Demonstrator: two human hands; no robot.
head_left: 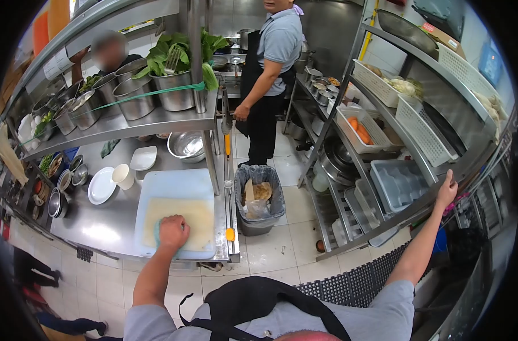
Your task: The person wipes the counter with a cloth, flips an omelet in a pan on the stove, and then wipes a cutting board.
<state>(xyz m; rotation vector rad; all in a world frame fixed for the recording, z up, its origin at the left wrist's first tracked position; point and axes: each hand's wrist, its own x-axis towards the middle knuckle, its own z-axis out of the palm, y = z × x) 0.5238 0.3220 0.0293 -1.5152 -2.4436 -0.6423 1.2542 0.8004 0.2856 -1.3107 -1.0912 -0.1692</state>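
My left hand [172,231] presses down on a white cutting board [171,183], closed around a folded teal cloth [157,233] that shows at its edges. A wide yellowish patch covers the board's near half under the hand. Far to the right, my right hand [447,192] is closed beside the edge of a metal shelf rack [469,156]; what its fingers hold, if anything, is hidden. Left of the board, a white plate [101,185], a cream cup [122,177] and a white dish [143,158] stand on the steel counter [100,221].
A lined bin [260,221] holding scraps stands right of the counter. Behind it, a person in a black apron [273,68] stands in the aisle. Steel pots of greens [176,91] line the overhead shelf. On the rack are carrots [359,132] and plastic baskets. A black mat [350,284] covers some floor.
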